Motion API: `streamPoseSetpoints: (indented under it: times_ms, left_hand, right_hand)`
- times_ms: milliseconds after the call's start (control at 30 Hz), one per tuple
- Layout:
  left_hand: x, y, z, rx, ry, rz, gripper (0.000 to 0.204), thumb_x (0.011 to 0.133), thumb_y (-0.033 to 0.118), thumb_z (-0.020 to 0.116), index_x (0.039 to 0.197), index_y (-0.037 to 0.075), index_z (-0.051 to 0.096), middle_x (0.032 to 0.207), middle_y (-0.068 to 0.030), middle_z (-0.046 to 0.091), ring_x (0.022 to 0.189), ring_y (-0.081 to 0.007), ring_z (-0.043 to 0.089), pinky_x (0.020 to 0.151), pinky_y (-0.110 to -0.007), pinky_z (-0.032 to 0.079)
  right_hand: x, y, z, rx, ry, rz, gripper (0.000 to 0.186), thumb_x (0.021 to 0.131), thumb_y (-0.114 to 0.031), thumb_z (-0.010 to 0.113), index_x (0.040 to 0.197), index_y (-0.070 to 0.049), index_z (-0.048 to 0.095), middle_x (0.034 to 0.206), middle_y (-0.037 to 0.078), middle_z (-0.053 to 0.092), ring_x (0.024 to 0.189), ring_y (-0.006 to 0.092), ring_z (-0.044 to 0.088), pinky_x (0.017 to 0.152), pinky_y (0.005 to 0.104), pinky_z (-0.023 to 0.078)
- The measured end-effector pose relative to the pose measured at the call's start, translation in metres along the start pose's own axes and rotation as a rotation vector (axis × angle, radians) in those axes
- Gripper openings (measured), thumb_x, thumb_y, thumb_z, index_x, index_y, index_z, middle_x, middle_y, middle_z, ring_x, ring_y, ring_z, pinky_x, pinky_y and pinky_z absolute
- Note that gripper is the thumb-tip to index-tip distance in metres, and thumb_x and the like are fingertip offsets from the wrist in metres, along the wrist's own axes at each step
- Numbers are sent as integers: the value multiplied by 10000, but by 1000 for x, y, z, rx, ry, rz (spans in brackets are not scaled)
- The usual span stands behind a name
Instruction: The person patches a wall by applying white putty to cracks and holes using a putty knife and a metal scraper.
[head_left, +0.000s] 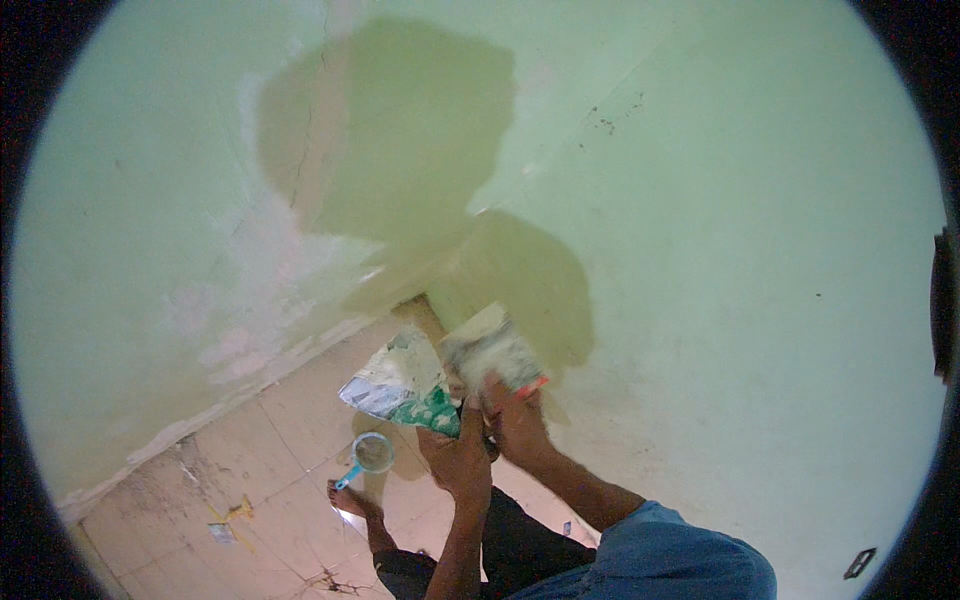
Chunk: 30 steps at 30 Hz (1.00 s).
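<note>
My left hand (457, 462) is closed on a wide putty knife (402, 372). Its flaring blade carries pale putty and has a green section near the grip. Just to the right, my right hand (516, 424) grips a flat rectangular putty spreader (490, 345), smeared with the same pale stuff and showing a red-orange edge. The two tools are held side by side in front of the wall corner, their near ends close together. Motion blurs the spreader a little, and its grip is hidden by my fingers.
Green walls (700, 250) meet in a corner ahead; the left one has pale patches and a long crack. On the tiled floor (270, 440), by my bare foot (352, 500), stands a round blue-handled pan (374, 453). Some debris (222, 532) lies further left.
</note>
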<state>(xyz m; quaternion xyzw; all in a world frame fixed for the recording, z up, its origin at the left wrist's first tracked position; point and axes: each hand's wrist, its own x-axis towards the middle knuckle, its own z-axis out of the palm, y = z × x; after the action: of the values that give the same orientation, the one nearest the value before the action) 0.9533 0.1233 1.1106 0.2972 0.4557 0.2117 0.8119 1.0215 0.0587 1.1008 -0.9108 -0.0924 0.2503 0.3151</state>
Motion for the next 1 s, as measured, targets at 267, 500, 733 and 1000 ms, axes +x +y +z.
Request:
streamPoseSetpoints:
  times_ms: [267,500,733,1000]
  left_hand:
    - [40,-87,-88,102,191,358,287,810,11,667,1065,-4,535,926,-115,652,607,-119,591,476,-239,480]
    - [118,-111,-157,21,524,285,478,801,37,674,1210,-5,429,975,-137,634,606,-139,584,455,-238,469]
    - [119,-207,-161,234,553,169,694,791,74,692,1356,4,295,975,-137,621,581,-142,553,437,-237,451]
    - [154,-307,-229,33,592,134,614,771,131,720,1287,-39,433,977,-122,617,579,-155,541,418,-238,436]
  right_hand:
    - [129,-110,-258,-1559,1035,-981,624,828,-130,561,1426,-207,401,1233,195,500,1113,356,480,930,484,397]
    - [225,-128,-306,-2163,816,-881,639,843,-192,564,1427,-47,350,1331,139,416,1210,292,428,962,473,365]
    - [245,-52,-299,-2152,447,-629,479,831,-158,570,1275,-1,481,1271,174,478,1146,331,477,937,477,401]
    - [297,-97,-355,-2024,1040,-684,353,851,-111,529,1201,-73,527,1112,106,521,996,286,520,769,443,481]
